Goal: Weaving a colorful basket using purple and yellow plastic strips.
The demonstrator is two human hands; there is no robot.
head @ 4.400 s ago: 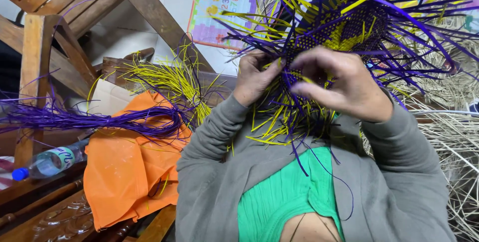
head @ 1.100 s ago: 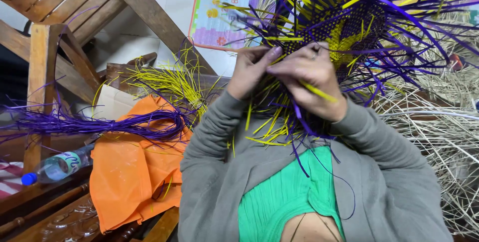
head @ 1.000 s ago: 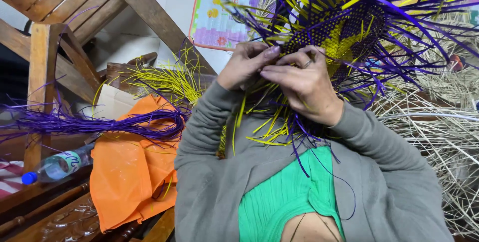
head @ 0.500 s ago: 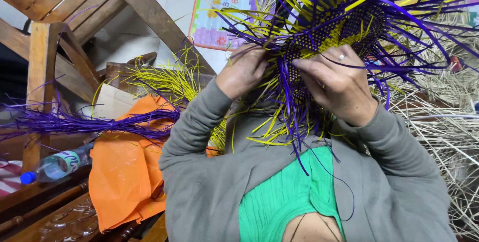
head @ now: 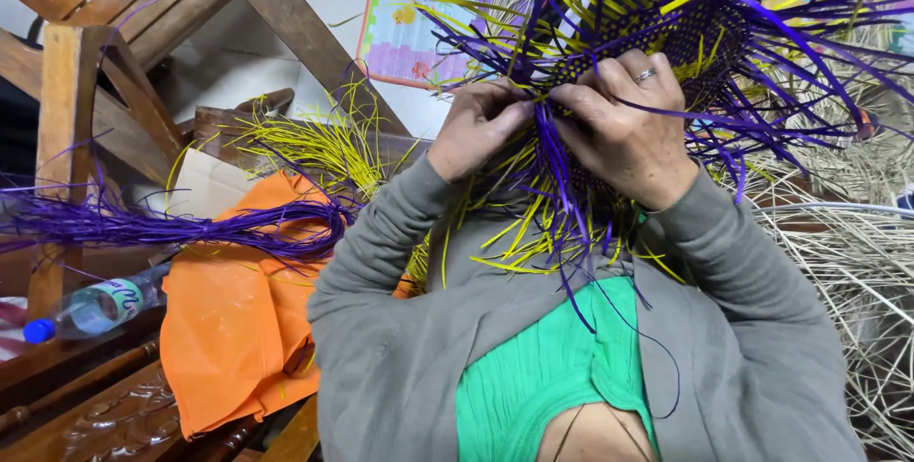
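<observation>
Head view, looking down the person's chest: both arms in grey sleeves are raised and bent at the elbows, forearms angling inward so the hands meet in front of the camera. The left hand [head: 481, 129] is curled, knuckles toward the camera, fingertips pinching purple strips at the lower edge of the weaving [head: 657, 39]. The right hand [head: 624, 129], a ring [head: 645, 75] on one finger, lies over the weaving with its back to the camera, fingers bent and pressed onto the woven patch, thumb side almost touching the left hand. Both hands are closed on the strips, close together. The weaving is a purple and yellow woven piece held up at the top centre, above the chest, with loose strips fanning outward and hanging down between the wrists over a green top [head: 547, 376]. To the left, an orange cloth [head: 228, 329] lies on a wooden bench [head: 86, 405], a bundle of purple strips [head: 171, 227] rests across it, and yellow strips [head: 314, 143] sit just behind. A plastic bottle [head: 90, 308] with a blue cap lies on its side near the bench's edge. Pale reeds [head: 857, 272] are heaped on the right.
</observation>
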